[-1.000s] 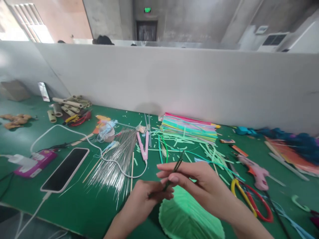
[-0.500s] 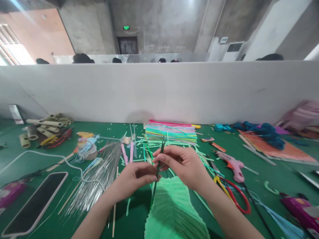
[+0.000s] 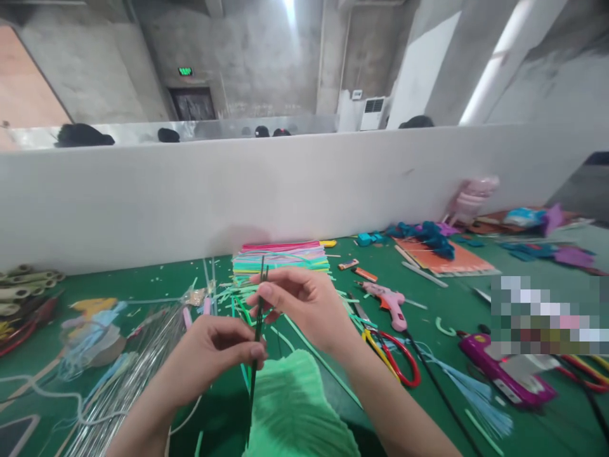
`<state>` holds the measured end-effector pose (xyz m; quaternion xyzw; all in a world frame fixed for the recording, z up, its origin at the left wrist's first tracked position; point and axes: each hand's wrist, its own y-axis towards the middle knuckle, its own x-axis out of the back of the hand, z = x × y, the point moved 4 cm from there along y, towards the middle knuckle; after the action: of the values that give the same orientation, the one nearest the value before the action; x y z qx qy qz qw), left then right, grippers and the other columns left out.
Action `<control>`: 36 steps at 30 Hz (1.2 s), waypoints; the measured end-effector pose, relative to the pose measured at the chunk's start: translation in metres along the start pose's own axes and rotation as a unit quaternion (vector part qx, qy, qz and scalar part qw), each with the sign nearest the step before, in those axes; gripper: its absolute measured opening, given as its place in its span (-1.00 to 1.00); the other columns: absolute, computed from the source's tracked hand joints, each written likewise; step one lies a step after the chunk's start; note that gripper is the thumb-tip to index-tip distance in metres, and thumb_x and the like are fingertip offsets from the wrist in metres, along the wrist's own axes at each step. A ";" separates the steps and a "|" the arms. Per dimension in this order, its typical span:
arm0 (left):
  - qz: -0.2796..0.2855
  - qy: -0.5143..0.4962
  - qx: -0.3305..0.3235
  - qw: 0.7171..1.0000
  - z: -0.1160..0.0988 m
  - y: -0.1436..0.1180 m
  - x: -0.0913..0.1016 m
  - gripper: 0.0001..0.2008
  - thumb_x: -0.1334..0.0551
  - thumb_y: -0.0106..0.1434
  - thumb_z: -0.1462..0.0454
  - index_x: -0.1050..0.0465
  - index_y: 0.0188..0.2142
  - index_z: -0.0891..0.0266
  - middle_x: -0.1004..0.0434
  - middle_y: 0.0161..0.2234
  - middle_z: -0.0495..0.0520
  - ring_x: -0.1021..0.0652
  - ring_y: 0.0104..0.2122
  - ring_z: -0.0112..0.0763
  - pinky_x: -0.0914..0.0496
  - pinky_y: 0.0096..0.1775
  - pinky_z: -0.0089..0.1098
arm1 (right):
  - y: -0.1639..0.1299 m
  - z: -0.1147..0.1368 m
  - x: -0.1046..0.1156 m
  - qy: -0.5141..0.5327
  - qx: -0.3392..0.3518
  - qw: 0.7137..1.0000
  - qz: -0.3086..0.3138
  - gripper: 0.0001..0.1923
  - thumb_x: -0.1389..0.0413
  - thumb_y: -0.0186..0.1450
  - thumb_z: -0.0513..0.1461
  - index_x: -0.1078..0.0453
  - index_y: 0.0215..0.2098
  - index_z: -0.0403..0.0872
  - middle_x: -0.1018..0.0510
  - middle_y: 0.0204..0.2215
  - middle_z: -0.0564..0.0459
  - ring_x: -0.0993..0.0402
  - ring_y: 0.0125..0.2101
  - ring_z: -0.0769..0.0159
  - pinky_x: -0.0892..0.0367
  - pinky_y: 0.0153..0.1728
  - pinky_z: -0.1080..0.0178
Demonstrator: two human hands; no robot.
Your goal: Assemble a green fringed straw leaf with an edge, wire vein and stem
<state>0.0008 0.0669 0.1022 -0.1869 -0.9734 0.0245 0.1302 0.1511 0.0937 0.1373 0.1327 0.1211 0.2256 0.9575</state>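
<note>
Left hand: thumb and fingers pinched on a thin dark green stem, low on its length. Right hand: fingertips closed on the same stem higher up, at about 1 o'clock from the left hand. Stem stands nearly upright above the desk, top ends poking past the right fingers (looks like two strands side by side; cannot tell for sure).

Stem's lower end runs along the edge of a pleated light green leaf, at 6 o'clock from the hands, near the bottom of the view.

At 12 o'clock from the right hand: stack of coloured strips. At 3 o'clock: pink glue gun, and just nearer, red-handled scissors. At 9 o'clock from the left hand: bundle of silvery wires lying flat.
</note>
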 end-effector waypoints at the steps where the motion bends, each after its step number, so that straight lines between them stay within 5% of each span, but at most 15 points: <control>1: 0.004 0.008 0.004 1.000 -0.003 0.001 0.000 -0.83 -0.35 0.10 0.19 -0.55 -0.54 0.22 -0.60 -0.53 -0.02 -0.54 -0.47 -0.46 -0.40 -0.36 -0.48 | 0.000 0.002 0.003 0.013 0.004 1.000 -0.001 -0.83 -0.19 0.23 -0.14 -0.47 -0.26 -0.04 -0.60 -0.42 0.08 -0.54 -0.42 0.38 -0.46 -0.43 0.33; 8: 0.056 0.083 0.011 0.995 -0.013 0.014 0.000 -0.81 -0.32 0.13 0.15 -0.58 -0.49 0.21 -0.61 -0.50 -0.01 -0.55 -0.46 -0.46 -0.41 -0.36 -0.49 | 0.003 0.004 0.016 0.009 0.008 1.000 -0.003 -0.82 -0.20 0.22 -0.13 -0.47 -0.30 -0.08 -0.59 -0.43 0.07 -0.55 -0.42 0.38 -0.46 -0.45 0.36; 14: 0.023 0.058 0.016 0.998 -0.001 0.030 -0.007 -0.80 -0.32 0.13 0.14 -0.57 -0.43 0.25 -0.63 -0.44 0.05 -0.57 -0.40 -0.41 -0.45 -0.29 -0.43 | 0.018 -0.004 0.040 -0.051 0.040 0.993 -0.101 -0.79 -0.25 0.16 -0.15 -0.48 -0.35 -0.15 -0.60 -0.48 0.04 -0.52 -0.53 0.41 -0.48 -0.48 0.35; 24: 0.051 0.010 0.051 0.997 0.016 0.040 -0.021 -0.77 -0.37 0.07 0.13 -0.57 -0.40 0.27 -0.64 -0.46 0.08 -0.58 -0.42 -0.37 -0.45 -0.34 -0.41 | 0.023 -0.005 0.079 -0.102 0.039 0.976 -0.189 -0.67 -0.25 0.15 -0.05 -0.48 -0.28 -0.15 -0.63 -0.44 -0.01 -0.57 -0.48 0.34 -0.53 -0.43 0.31; 36: 0.106 0.071 0.066 0.990 0.017 0.036 -0.017 -0.75 -0.32 0.11 0.10 -0.58 -0.43 0.27 -0.61 -0.50 0.07 -0.49 -0.50 -0.45 -0.39 -0.41 -0.44 | 0.014 0.008 0.131 -0.070 0.082 0.944 -0.311 -0.73 -0.28 0.12 -0.11 -0.45 -0.32 -0.12 -0.62 -0.42 0.03 -0.56 -0.50 0.41 -0.51 -0.46 0.39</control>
<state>0.0245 0.0945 0.0779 -0.2812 -0.9328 0.0888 0.2073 0.2614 0.1651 0.1269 0.1824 0.1069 -0.1040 0.9718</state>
